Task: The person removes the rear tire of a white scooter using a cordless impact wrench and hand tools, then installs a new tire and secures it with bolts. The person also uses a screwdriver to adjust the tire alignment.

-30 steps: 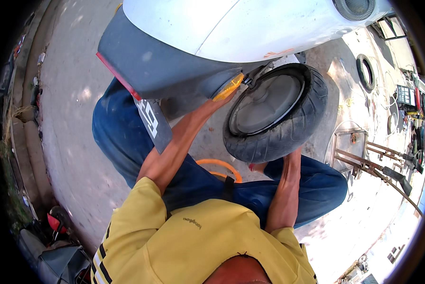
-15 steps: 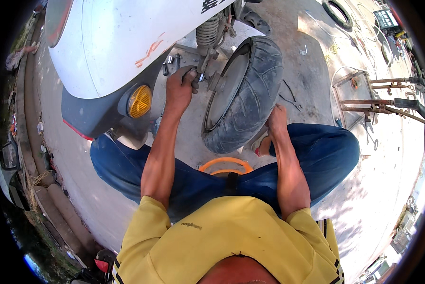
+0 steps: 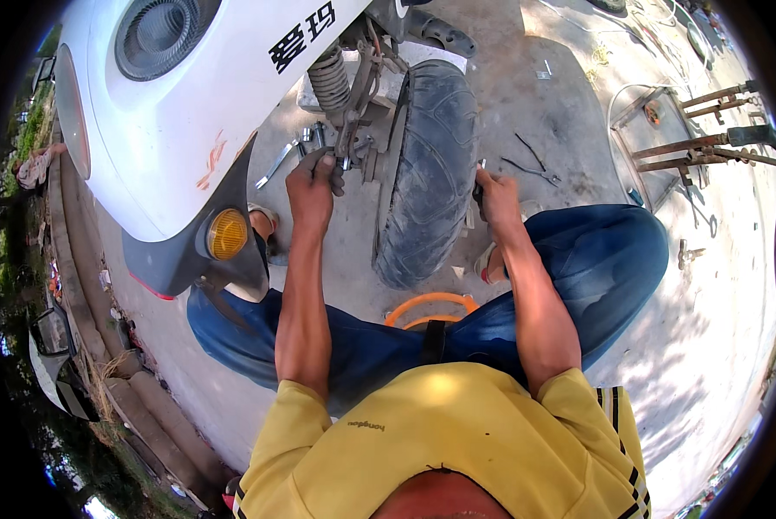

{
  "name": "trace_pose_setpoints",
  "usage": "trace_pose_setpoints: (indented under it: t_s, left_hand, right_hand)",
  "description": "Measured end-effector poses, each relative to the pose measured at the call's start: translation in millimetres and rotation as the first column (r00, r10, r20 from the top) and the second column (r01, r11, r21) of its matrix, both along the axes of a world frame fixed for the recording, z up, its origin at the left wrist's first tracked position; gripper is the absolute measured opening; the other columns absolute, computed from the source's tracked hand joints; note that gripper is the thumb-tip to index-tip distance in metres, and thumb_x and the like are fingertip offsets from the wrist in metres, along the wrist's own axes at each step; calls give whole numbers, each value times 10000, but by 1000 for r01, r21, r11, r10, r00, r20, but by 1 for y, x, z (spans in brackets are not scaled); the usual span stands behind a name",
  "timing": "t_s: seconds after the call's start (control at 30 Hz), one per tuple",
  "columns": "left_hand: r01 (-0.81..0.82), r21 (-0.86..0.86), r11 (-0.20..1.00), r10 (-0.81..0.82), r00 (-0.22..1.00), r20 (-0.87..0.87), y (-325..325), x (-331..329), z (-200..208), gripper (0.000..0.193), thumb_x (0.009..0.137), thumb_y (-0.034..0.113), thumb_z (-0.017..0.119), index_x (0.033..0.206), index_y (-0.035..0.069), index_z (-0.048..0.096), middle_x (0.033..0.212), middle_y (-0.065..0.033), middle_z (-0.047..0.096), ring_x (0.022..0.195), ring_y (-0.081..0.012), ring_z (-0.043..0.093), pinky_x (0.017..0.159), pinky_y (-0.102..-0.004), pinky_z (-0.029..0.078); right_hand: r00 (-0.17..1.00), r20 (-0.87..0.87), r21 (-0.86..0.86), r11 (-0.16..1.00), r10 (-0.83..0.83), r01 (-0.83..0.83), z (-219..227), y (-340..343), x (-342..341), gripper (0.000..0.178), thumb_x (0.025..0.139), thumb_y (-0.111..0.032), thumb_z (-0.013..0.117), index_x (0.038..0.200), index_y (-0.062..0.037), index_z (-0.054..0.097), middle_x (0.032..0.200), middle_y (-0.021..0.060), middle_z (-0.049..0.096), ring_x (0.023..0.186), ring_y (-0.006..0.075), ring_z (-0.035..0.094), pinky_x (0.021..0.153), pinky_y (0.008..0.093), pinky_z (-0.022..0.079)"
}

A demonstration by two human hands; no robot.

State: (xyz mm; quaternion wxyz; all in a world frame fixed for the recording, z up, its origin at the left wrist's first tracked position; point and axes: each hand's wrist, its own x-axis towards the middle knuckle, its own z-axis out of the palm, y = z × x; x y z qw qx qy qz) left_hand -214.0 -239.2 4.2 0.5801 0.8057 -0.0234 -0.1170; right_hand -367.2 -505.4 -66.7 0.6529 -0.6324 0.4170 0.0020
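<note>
A white scooter (image 3: 159, 130) with an orange reflector light (image 3: 227, 234) stands on my left. Its worn black tyre (image 3: 431, 164) is upright between my knees, beside the coil spring shock absorber (image 3: 329, 80). My left hand (image 3: 312, 186) is closed at the axle end on the wheel's left side, its fingers around a small silver socket-like piece (image 3: 346, 162). On the wheel's other side my right hand (image 3: 498, 197) is closed around a dark, slim tool (image 3: 478, 189) with a bright tip; its kind is mostly hidden by the fingers. It sits close to the tread.
Wrenches and sockets (image 3: 306, 137) lie on the concrete past my left hand. Black-handled pliers (image 3: 533, 173) rest right of the wheel. A rusty metal frame (image 3: 647, 130) with long bars stands further right. Under me is an orange ring-shaped seat (image 3: 431, 303).
The wheel now stands straighter, with more of its tread facing me. My right hand has come away from its lower side, and a dark tool shows in it. My left hand stays at the axle.
</note>
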Motion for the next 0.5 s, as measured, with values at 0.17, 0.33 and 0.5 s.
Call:
trace_pose_setpoints:
  t_s: [0.17,0.33,0.5]
  left_hand:
    - [14,25,1000,-14,1000,8,-1,-1,2,283,1052,173,591,1166,-56,711,776,-45,619,638,-126,559,579,-297,463]
    - [27,22,999,-28,999,34,0,3,-2,289,1057,185,586,1159,-55,710,770,-42,617,630,-121,556,565,-288,458]
    - [-30,-53,998,28,999,-36,1,-2,-4,302,1050,167,602,1203,-74,701,754,-59,635,603,-122,570,534,-298,473]
  right_hand:
    - [1000,-22,-6,1000,-6,6,-10,6,-5,581,966,-464,654,851,101,726,690,57,598,674,151,521,630,378,425]
    - [999,-38,60,998,-7,10,5,14,-14,577,973,-471,663,864,91,738,674,42,567,665,141,488,612,384,402]
    - [998,32,4,998,-57,57,24,15,-18,576,978,-459,673,784,82,694,639,23,505,631,133,430,580,373,370]
